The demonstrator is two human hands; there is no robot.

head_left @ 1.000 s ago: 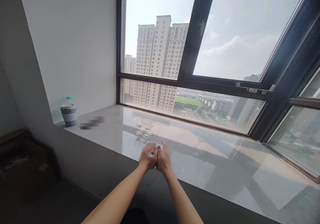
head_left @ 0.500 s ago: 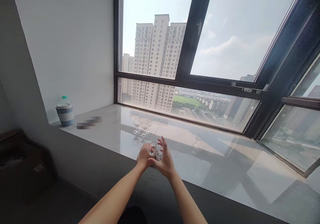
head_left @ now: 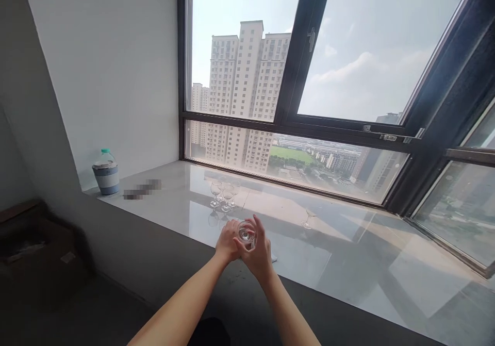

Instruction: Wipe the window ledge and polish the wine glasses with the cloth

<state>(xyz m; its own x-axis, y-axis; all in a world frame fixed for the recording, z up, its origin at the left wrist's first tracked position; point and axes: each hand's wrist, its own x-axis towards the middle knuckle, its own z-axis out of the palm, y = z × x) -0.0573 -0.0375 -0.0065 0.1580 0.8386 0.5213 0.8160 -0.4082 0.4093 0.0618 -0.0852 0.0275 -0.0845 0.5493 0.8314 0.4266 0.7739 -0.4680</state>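
Observation:
Close to the sill's front edge, a clear stemmed glass (head_left: 246, 231) is between my two hands, its round mouth facing up toward me. My left hand (head_left: 227, 240) is closed at the glass's left side; its fingertips are hidden. From the right, my right hand (head_left: 258, 250) curls around the bowl, thumb in front and fingers behind. A small whitish piece, perhaps cloth, peeks out beside the right wrist. Beyond my hands, several stemmed glasses (head_left: 226, 194) stand grouped upright. One more stemmed glass (head_left: 307, 219) stands apart to the right.
The glossy tiled windowsill (head_left: 294, 263) runs along a dark-framed window (head_left: 328, 131). At its left end stand a blue-and-white cup (head_left: 106, 179) and a green-capped bottle (head_left: 105, 152), beside a blurred-out item (head_left: 142, 189). A cardboard box (head_left: 42, 253) sits low at left.
My right hand's fingers have come in from a wider spread and now curve around the glass. My left hand stays on the glass. The view has shifted slightly.

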